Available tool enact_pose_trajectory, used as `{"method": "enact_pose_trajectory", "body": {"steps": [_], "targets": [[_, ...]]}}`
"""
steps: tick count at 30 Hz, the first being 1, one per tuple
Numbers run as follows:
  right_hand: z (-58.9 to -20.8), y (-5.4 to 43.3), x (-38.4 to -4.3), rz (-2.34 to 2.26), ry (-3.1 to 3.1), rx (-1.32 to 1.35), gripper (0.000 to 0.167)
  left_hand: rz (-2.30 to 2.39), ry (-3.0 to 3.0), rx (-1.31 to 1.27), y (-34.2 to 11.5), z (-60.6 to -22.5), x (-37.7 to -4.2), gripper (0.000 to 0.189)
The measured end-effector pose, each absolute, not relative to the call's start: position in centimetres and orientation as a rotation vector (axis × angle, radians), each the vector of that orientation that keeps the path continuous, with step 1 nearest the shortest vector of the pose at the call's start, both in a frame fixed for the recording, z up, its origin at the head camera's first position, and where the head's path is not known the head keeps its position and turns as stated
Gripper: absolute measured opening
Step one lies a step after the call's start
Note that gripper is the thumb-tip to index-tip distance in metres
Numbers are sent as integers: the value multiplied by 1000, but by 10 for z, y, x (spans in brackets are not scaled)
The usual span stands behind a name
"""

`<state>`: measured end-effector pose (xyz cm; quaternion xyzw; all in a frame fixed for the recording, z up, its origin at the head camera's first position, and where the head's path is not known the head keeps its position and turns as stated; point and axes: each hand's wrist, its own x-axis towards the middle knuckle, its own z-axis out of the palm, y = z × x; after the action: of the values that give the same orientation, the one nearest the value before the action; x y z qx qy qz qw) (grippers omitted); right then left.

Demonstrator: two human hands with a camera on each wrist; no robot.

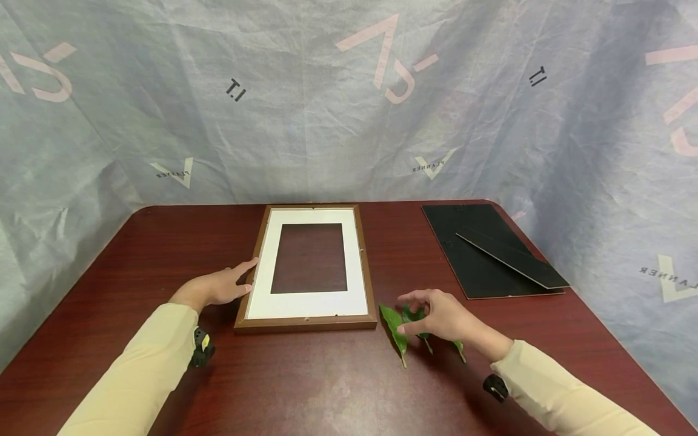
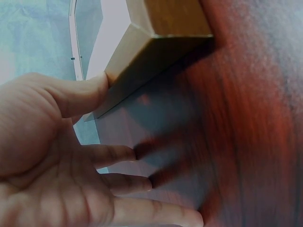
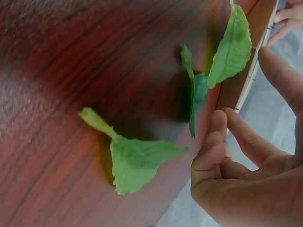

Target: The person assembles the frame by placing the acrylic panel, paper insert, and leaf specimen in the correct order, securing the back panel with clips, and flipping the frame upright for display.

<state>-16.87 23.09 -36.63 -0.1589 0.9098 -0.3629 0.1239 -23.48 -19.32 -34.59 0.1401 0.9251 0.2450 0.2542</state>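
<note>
My left hand (image 1: 218, 286) is beside the left edge of a brown picture frame (image 1: 305, 324), its fingertips at the frame's side. The left wrist view shows the thumb against the frame's side, with the other fingers (image 2: 128, 183) spread over the table. Inside the frame lies a white mat (image 1: 305, 306) with a rectangular opening. My right hand (image 1: 444, 316) hovers over three green leaves, fingers loosely bent. One leaf (image 1: 394, 327) lies nearest the frame's corner. A darker, curled leaf (image 3: 200, 92) is in the middle, and a third leaf (image 3: 137, 163) is partly hidden in the head view.
A black backing board (image 1: 480, 254) lies at the table's right, with a black stand flap (image 1: 512, 260) sticking up from it at an angle. The reddish-brown table (image 1: 327, 387) reaches a grey printed cloth (image 1: 305, 121) behind and at both sides.
</note>
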Motion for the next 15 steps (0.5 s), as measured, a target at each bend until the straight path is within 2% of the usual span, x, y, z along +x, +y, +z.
{"method": "enact_pose_trajectory", "body": {"steps": [15], "targets": [[-366,216,-161,-812,2736,-417,71,690,2501,375,-194,-348,-236,70]]}}
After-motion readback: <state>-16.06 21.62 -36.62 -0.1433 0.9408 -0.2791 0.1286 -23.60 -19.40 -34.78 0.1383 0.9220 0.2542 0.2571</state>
